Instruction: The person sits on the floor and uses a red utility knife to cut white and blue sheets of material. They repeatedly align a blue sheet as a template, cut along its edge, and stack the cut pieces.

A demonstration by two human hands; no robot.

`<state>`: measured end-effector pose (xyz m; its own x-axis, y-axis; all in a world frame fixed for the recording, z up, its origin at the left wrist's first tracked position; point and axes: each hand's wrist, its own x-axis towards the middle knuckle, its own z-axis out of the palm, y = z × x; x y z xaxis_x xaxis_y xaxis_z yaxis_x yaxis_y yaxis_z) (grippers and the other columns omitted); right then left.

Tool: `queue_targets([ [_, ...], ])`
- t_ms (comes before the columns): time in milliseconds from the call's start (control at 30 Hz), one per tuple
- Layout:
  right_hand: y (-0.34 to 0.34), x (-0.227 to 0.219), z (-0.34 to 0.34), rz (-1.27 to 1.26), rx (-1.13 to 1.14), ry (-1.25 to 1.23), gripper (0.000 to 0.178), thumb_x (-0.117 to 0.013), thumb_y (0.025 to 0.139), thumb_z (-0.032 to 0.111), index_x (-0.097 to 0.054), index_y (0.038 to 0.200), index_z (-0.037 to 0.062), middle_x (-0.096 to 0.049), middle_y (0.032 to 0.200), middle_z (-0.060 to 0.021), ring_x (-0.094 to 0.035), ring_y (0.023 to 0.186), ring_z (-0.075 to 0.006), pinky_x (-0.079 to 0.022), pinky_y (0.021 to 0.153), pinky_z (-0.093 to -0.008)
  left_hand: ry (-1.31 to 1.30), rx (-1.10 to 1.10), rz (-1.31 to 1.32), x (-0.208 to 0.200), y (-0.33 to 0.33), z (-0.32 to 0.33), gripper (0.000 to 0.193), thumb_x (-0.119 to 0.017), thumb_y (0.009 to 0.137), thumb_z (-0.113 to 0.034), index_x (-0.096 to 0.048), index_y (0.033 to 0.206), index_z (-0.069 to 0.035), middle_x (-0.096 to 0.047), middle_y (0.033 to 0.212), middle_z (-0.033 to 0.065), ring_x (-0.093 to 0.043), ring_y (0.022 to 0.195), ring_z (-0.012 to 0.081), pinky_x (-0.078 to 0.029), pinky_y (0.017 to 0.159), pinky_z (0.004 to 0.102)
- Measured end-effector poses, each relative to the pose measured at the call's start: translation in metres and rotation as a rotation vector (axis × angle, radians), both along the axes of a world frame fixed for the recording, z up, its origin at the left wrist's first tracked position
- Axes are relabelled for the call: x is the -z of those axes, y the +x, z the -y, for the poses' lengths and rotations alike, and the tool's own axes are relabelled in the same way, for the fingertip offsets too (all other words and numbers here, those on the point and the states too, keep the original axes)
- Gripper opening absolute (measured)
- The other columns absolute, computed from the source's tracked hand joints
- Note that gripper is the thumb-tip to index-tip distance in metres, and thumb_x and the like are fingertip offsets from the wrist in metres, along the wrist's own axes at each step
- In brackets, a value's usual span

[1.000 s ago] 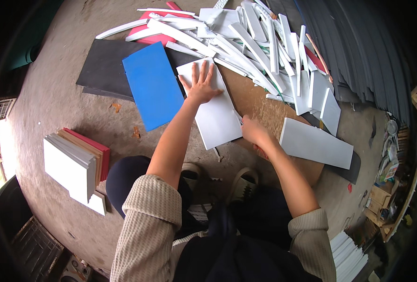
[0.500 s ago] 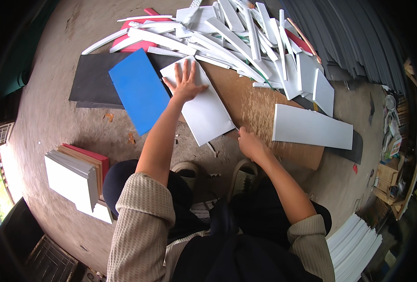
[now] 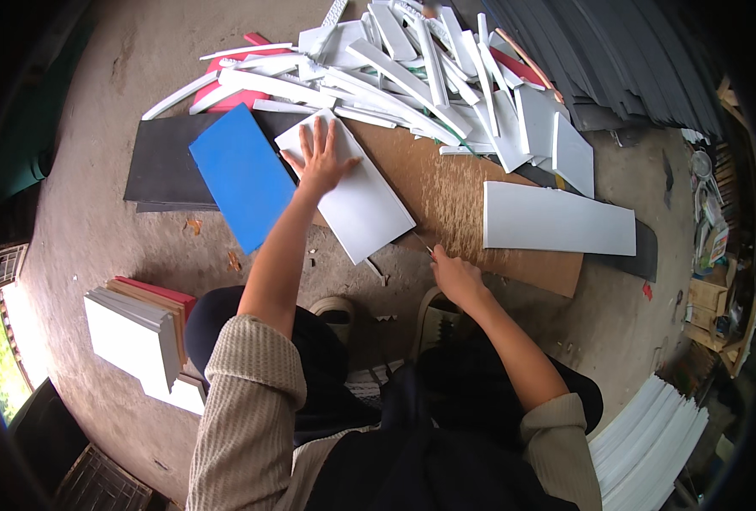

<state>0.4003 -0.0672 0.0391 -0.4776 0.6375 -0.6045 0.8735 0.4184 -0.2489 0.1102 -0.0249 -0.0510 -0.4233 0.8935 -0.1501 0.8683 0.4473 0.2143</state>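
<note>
My left hand (image 3: 316,164) lies flat with its fingers spread on a white rectangular board (image 3: 369,204), pressing near its far end. The board rests at a slant on a worn brown sheet (image 3: 454,192), its near end reaching over the floor. My right hand (image 3: 458,278) is closed round a thin-bladed knife (image 3: 425,245); a bit of red shows at its grip, most of which the fingers hide. The blade points at the board's near right corner. Left of the white board lies a blue board (image 3: 240,175).
Beyond the boards is a heap of white offcuts (image 3: 395,77). A wide white piece (image 3: 557,220) lies at right on the brown sheet. Stacked boards (image 3: 135,332) stand at left, white sheets (image 3: 650,443) at lower right, dark grey sheets (image 3: 591,60) at far right.
My right hand and the knife have drawn slightly toward me, and more blade shows off the board's corner. My left hand stays on the board. The whole view has shifted a little.
</note>
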Motion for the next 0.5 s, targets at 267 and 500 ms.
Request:
queue_targets([
  [267, 0.019, -0.027, -0.026, -0.211, 0.385, -0.134, 0.028, -0.041, 0.088, 0.031, -0.044, 0.099, 0.0054, -0.06, 0.065, -0.0146, -0.056, 0.042, -0.0257, -0.047, 0.048, -0.0387, -0.025, 0.399, -0.013, -0.056, 0.099, 0.072, 0.114, -0.059, 0.054, -0.071, -0.013, 0.137, -0.008, -0.005, 0.143, 0.0146, 0.0, 0.132, 0.0345, -0.007, 0.096, 0.0658],
  [500, 0.004, -0.022, -0.041, -0.517, 0.671, -0.324, 0.031, -0.046, 0.088, 0.031, -0.04, 0.096, 0.0012, -0.053, 0.058, -0.009, -0.055, 0.043, -0.0191, -0.048, 0.043, -0.0314, -0.051, 0.504, -0.191, -0.051, 0.102, 0.088, 0.096, -0.065, 0.064, -0.045, -0.019, 0.133, 0.003, -0.018, 0.136, 0.0267, -0.024, 0.121, 0.0489, -0.034, 0.091, 0.0571],
])
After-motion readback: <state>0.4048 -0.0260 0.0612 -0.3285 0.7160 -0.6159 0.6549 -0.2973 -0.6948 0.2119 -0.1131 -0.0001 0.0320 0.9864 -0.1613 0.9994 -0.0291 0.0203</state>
